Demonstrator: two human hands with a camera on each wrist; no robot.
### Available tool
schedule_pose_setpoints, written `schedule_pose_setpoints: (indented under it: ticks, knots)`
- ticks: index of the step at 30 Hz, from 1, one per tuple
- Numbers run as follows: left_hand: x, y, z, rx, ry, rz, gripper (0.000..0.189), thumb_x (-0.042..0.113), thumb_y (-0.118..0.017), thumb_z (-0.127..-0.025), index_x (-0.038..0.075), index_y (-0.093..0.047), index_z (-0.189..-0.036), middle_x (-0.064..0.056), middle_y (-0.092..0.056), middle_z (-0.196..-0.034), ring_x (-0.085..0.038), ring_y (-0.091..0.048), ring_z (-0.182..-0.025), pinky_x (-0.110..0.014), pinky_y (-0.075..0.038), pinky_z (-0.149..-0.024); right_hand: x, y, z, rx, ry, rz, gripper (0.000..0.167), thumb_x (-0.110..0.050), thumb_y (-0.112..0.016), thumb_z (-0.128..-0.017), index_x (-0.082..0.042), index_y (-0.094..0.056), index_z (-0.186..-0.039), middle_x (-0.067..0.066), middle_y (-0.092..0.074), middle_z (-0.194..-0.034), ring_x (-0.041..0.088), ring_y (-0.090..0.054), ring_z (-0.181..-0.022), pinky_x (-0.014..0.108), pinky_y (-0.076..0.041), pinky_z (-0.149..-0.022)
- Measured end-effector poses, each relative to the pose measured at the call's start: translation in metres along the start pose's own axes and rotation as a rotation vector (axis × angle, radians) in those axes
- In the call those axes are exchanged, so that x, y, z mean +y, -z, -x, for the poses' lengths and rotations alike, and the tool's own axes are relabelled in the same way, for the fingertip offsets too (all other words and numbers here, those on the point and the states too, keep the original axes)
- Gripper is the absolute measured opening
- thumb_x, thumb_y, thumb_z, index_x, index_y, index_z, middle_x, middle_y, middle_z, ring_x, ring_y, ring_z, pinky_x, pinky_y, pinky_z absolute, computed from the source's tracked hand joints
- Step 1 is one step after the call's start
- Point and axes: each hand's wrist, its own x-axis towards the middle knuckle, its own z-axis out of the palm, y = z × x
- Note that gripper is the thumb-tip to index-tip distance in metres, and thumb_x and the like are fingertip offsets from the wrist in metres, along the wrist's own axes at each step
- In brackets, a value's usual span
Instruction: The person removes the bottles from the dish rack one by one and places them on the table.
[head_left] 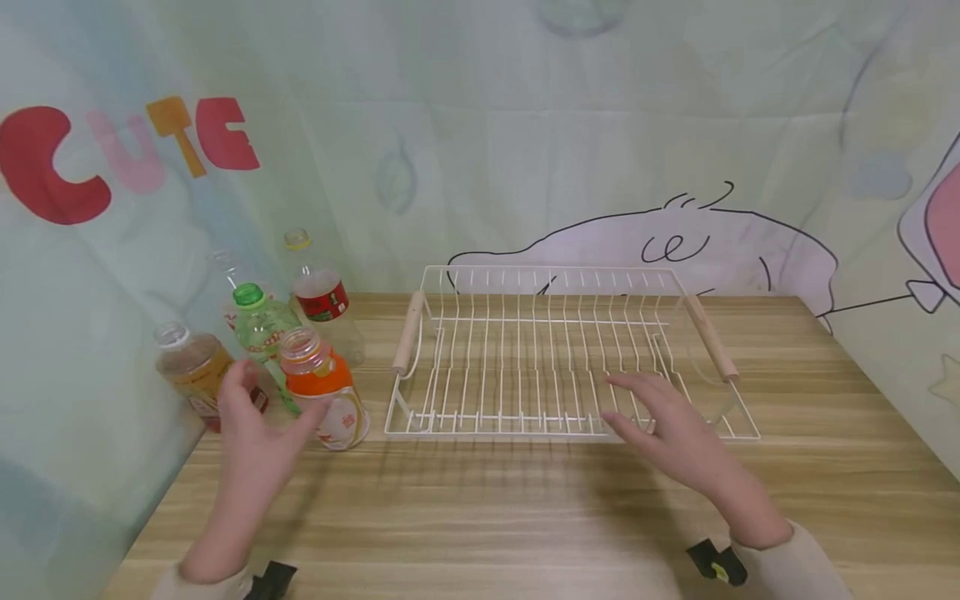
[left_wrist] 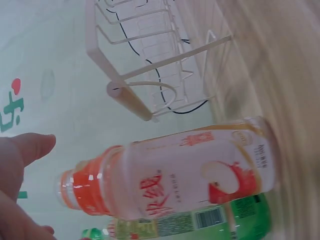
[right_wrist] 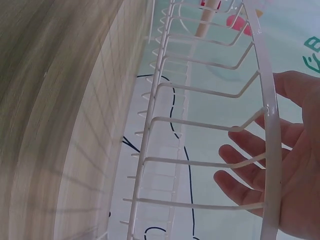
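Observation:
My left hand (head_left: 258, 437) is just in front of a clear bottle with an orange and white label (head_left: 324, 392), thumb and fingers spread apart with nothing gripped. In the left wrist view, this juice bottle (left_wrist: 185, 172) shows a red apple picture, and the thumb stays apart from its neck. A green bottle (head_left: 264, 325) stands right behind it, and a bottle with brown contents or label (head_left: 197, 367) is left of the hand. Over the front edge of a white wire dish rack (head_left: 540, 433) my right hand (head_left: 678, 437) hovers with relaxed fingers, holding nothing.
Behind the green bottle stand a clear bottle with a red label (head_left: 322, 296) and another clear bottle (head_left: 225, 271). The rack has wooden handles, one on the left (head_left: 408, 333) and one on the right (head_left: 711, 337). A printed curtain (head_left: 480, 167) hangs behind the wooden table (head_left: 480, 517).

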Motion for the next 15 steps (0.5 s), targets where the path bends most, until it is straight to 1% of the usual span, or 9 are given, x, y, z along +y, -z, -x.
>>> schedule_pose_setpoints:
  ticks: [2,4,6,7,8,11,14,15]
  knots:
    - [0.006,0.001,0.0,0.02,-0.029,-0.03,0.091,0.007,-0.077,-0.077,0.002,-0.019,-0.148,-0.021,-0.029,-0.139,-0.034,-0.036,-0.126,-0.043,-0.034,-0.107,0.001,0.002,0.0,0.0,-0.002,0.005,0.044,-0.022,-0.065,-0.092,-0.001,-0.056,-0.129,0.017,-0.058,-0.127,0.037,-0.053,-0.118,0.056,-0.043,-0.097]
    - [0.011,0.002,0.0,0.043,-0.078,-0.066,0.091,0.009,-0.077,-0.078,0.003,-0.02,-0.148,-0.021,-0.031,-0.137,-0.032,-0.037,-0.119,-0.035,-0.036,-0.101,0.002,0.003,0.0,0.007,0.005,0.014,0.044,-0.022,-0.066,-0.091,-0.002,-0.056,-0.129,0.016,-0.059,-0.126,0.037,-0.053,-0.117,0.056,-0.043,-0.097]
    - [0.017,0.002,-0.001,0.06,-0.128,-0.093,0.09,0.009,-0.077,-0.078,0.003,-0.021,-0.148,-0.022,-0.031,-0.138,-0.032,-0.036,-0.12,-0.035,-0.034,-0.1,0.003,0.005,0.0,0.012,0.013,0.017,0.044,-0.021,-0.066,-0.091,-0.002,-0.055,-0.129,0.016,-0.059,-0.126,0.037,-0.053,-0.118,0.056,-0.043,-0.097]
    - [0.019,0.002,-0.001,0.065,-0.152,-0.103,0.089,0.009,-0.077,-0.078,0.002,-0.021,-0.148,-0.022,-0.031,-0.139,-0.032,-0.035,-0.122,-0.035,-0.033,-0.101,0.003,0.006,0.0,0.014,0.014,0.018,0.044,-0.021,-0.067,-0.091,-0.002,-0.056,-0.129,0.016,-0.059,-0.126,0.036,-0.053,-0.118,0.056,-0.043,-0.097]
    - [0.023,0.002,-0.002,0.063,-0.173,-0.107,0.09,0.009,-0.077,-0.078,0.001,-0.021,-0.148,-0.024,-0.03,-0.14,-0.033,-0.033,-0.123,-0.039,-0.031,-0.103,0.003,0.006,0.0,0.016,0.017,0.019,0.044,-0.021,-0.067,-0.091,-0.002,-0.056,-0.129,0.016,-0.059,-0.126,0.036,-0.053,-0.118,0.055,-0.043,-0.097]
    - [0.035,0.001,-0.003,0.03,-0.2,-0.099,0.09,0.009,-0.076,-0.079,0.001,-0.019,-0.148,-0.024,-0.026,-0.144,-0.036,-0.027,-0.133,-0.054,-0.023,-0.111,0.003,0.009,-0.001,0.006,0.017,0.023,0.044,-0.021,-0.066,-0.091,-0.001,-0.055,-0.129,0.018,-0.057,-0.128,0.038,-0.052,-0.118,0.056,-0.043,-0.097]
    - [0.048,-0.005,-0.004,-0.001,-0.235,-0.109,0.088,0.013,-0.077,-0.08,0.005,-0.021,-0.147,-0.021,-0.026,-0.144,-0.036,-0.029,-0.131,-0.058,-0.027,-0.108,0.002,0.014,-0.005,0.005,0.033,0.037,0.044,-0.019,-0.066,-0.091,0.002,-0.054,-0.128,0.021,-0.057,-0.127,0.039,-0.051,-0.119,0.056,-0.042,-0.097]
    - [0.052,-0.007,-0.004,-0.01,-0.25,-0.119,0.087,0.014,-0.077,-0.08,0.006,-0.021,-0.147,-0.02,-0.026,-0.144,-0.036,-0.03,-0.13,-0.059,-0.03,-0.106,0.001,0.016,-0.007,0.004,0.037,0.042,0.045,-0.018,-0.066,-0.091,0.002,-0.054,-0.128,0.021,-0.057,-0.127,0.039,-0.051,-0.119,0.056,-0.042,-0.098]
